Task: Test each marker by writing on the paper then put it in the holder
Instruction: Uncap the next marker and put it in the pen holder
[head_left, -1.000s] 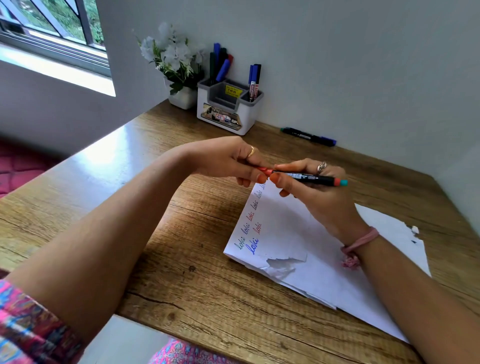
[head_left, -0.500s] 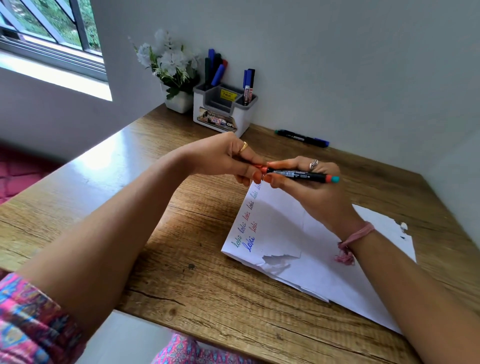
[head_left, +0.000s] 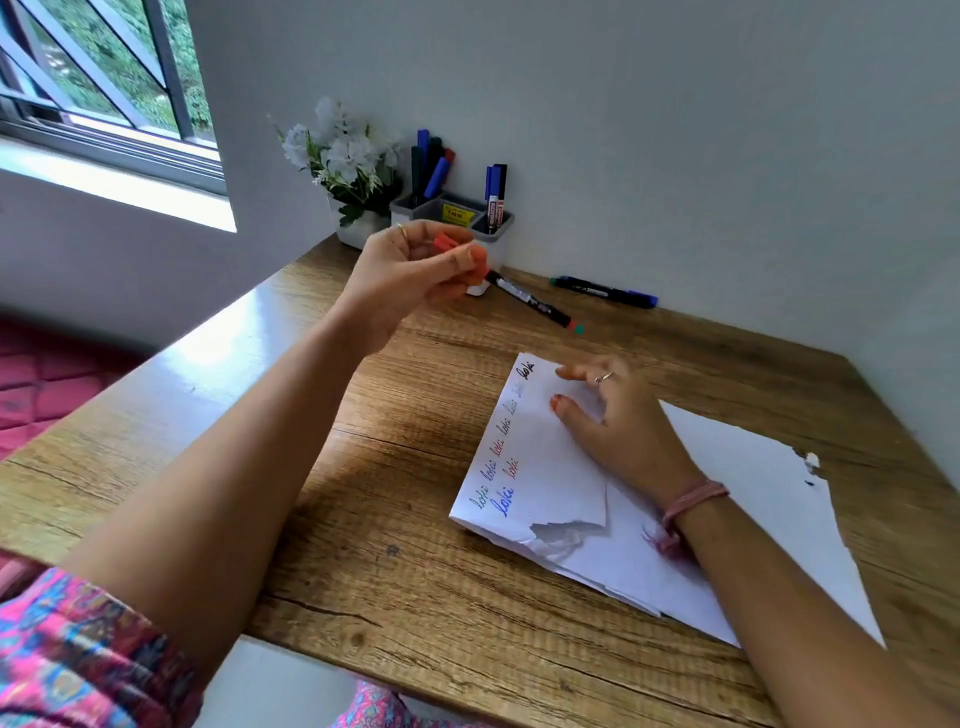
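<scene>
My left hand is raised in front of the holder and grips a black marker by its red-capped end. The marker's body slants down to the right, ending in a red and green tip. The white and grey holder stands against the wall with several markers upright in it, its front partly hidden by my left hand. My right hand rests flat on the white paper, fingers spread, holding nothing. Small coloured written words run along the paper's left edge. Another black marker with a blue cap lies by the wall.
A white pot of white flowers stands left of the holder in the corner. The wooden table meets the wall at the back and right. A window is at the upper left. The paper's near edge is torn.
My right hand let go of the marker and dropped onto the paper. My left hand carried the marker up and back, to just in front of the holder.
</scene>
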